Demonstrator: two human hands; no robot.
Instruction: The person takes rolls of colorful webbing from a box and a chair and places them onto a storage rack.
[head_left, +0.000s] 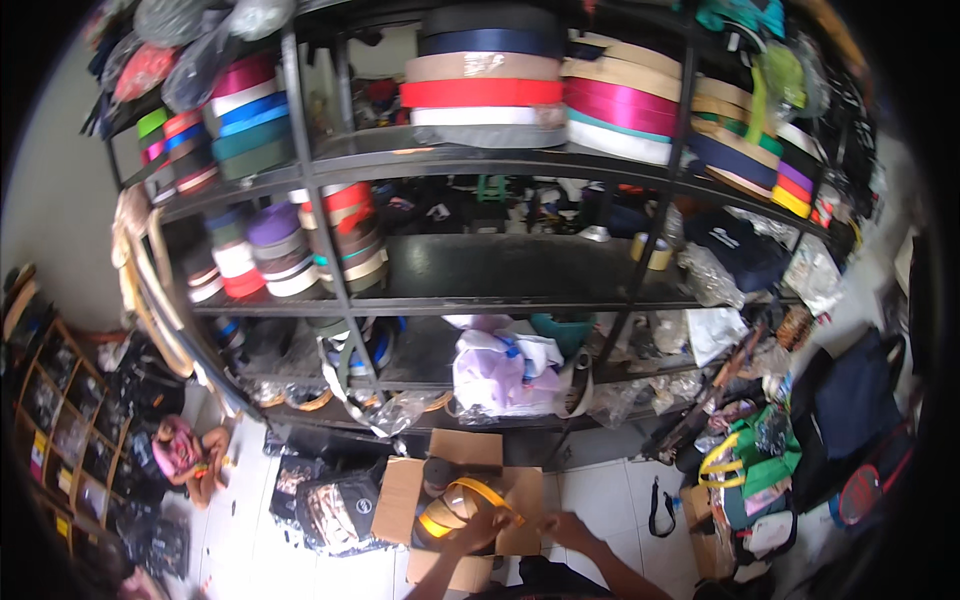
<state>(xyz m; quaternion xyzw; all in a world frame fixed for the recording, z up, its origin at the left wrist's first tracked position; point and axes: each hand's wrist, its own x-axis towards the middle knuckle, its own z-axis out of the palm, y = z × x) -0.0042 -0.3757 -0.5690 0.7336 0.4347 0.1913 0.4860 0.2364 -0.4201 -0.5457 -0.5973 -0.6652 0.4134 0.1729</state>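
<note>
One left hand [486, 527] pinches one yellow strap [487, 490] over one box [466, 447]; whether right-hand fingers [549, 521] grip is unclear.

Matt cardboard box [466, 448], smooth cloth-like yellow strap [486, 488], glossy black shelf [480, 272], shiny floor tiles [598, 490]

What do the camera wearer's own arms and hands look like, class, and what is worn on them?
The left hand and right hand are ungloved. Both slender forearms are sleeveless where visible, without an evident watch or bracelet. Rings or small markings are too small to tell.
</note>
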